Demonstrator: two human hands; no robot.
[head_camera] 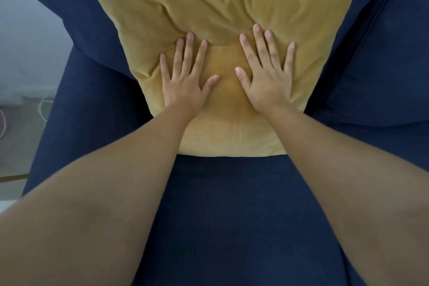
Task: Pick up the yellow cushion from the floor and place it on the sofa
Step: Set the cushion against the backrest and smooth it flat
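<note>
The yellow cushion (pixel 222 23) stands on the seat of the dark blue sofa (pixel 222 204), leaning back against the sofa's back cushions. Its bottom edge rests on the seat and its upper right corner reaches near the top of the view. My left hand (pixel 185 81) lies flat on the cushion's front, fingers spread, palm pressing into the fabric. My right hand (pixel 267 76) lies flat beside it in the same way, a little higher. Neither hand grips the cushion; the fabric is dented and creased above the fingertips.
A blue back cushion (pixel 376 72) sits to the right of the yellow one and another (pixel 92 30) to its left. Pale floor (pixel 25 58) shows beyond the sofa's left side, with a thin white cable (pixel 43 109) lying on it.
</note>
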